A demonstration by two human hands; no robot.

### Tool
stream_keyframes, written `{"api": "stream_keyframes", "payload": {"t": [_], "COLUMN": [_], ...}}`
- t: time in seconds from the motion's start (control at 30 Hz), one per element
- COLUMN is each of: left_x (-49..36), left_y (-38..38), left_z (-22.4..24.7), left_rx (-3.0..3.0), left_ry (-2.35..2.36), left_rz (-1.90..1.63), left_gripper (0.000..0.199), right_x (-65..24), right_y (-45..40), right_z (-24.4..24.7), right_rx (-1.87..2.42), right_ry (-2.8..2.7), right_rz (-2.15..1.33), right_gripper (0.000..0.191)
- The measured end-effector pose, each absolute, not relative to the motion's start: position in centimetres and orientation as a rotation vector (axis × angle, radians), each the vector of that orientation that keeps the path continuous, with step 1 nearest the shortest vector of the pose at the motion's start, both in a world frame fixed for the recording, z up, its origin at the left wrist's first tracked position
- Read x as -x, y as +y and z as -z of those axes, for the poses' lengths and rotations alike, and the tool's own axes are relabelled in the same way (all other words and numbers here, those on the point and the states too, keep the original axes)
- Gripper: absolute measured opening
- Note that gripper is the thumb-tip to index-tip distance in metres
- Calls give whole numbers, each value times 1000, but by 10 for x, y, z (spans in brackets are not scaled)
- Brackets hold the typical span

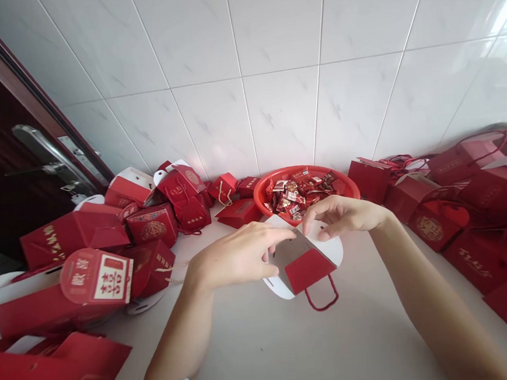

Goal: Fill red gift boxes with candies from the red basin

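Note:
A small red gift box is in the middle, over the table, its top open and its grey inside showing. White rounded side flaps spread out from it, and a dark red cord handle hangs at the near side. My left hand is bent over the left flap, its index fingertip at the box's far edge and its thumb by the flap. My right hand curls over the right flap, with thumb and index finger bent at the rim. Part of both flaps is hidden by my fingers.
Behind the box stands a red plastic basket of wrapped sweets. Red gift boxes crowd the left side of the white table, and more red boxes the right. A tiled wall rises behind; a door handle is at left.

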State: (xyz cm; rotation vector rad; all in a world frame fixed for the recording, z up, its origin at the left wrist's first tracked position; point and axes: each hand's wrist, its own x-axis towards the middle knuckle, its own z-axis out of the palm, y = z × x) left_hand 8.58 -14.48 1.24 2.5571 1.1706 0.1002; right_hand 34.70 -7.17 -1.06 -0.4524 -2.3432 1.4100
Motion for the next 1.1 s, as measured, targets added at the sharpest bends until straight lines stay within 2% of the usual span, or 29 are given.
{"api": "stream_keyframes", "payload": {"t": [0.2, 0.33, 0.57, 0.7, 0.8, 1.1], "left_x": [-89, -94, -92, -92, -93, -96], "left_y": [-153, -144, -109, -105, -106, -105], "left_z": [-15, -15, -7, -6, -6, -4], "left_rx": [-2540, -2501, -2440, -2428, -2436, -2454], "left_ry": [1214, 1296, 1324, 1276, 1292, 1303], "left_rz": [-17, 141, 267, 272, 306, 421], "left_gripper": [56, 57, 67, 79, 75, 55], "right_x": [-345, -337, -328, -316, -306, -306], "right_y": [-68, -64, -83, -108, -119, -109], "right_z": [17, 26, 23, 16, 15, 23], "right_rx": [413, 628, 1206, 1307, 1282, 1036], "right_ry": [-2373, -2530, -2716, -2737, -2800, -3009], "right_rz": [-1424, -1338, -773, -308, -89, -593], "right_gripper": [22, 21, 27, 34, 31, 37]}}
